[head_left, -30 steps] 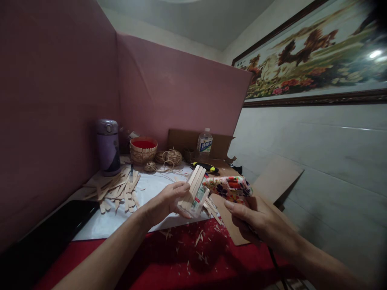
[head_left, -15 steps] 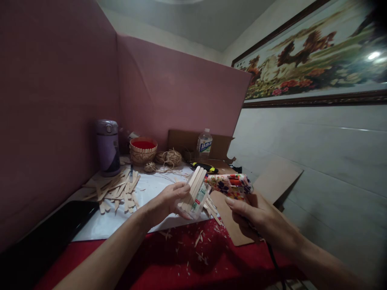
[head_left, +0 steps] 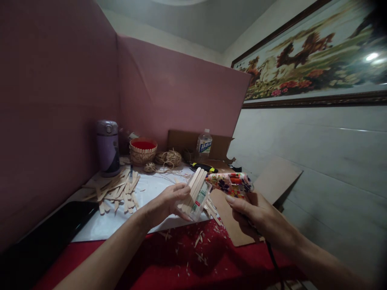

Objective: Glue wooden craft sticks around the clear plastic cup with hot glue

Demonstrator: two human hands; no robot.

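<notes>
My left hand [head_left: 173, 201] is closed around a small clear plastic box [head_left: 200, 201] with a green and red label. Several pale craft sticks [head_left: 193, 189] lie side by side along the box's face, their rounded ends standing past its top edge. In my right hand [head_left: 248, 213] is a flower-patterned glue gun [head_left: 231, 183], a dark cord trailing below. Its nozzle points left and is close to the sticks' upper right side; whether it touches cannot be made out. Behind the right hand a brown board [head_left: 231, 219] lies on the table.
Loose craft sticks [head_left: 116, 191] are heaped at left, near a purple flask [head_left: 108, 149] and a dark glossy slab [head_left: 69, 217]. Farther back are a stick-rimmed bowl [head_left: 143, 155], twine [head_left: 172, 158], a yellow-black tool [head_left: 204, 167] and a bottle [head_left: 204, 145]. Wood shavings dot the red cloth [head_left: 169, 257].
The glue gun's nozzle has shifted slightly up and stays near the sticks. The box in my left hand has tilted a little; otherwise hardly anything differs.
</notes>
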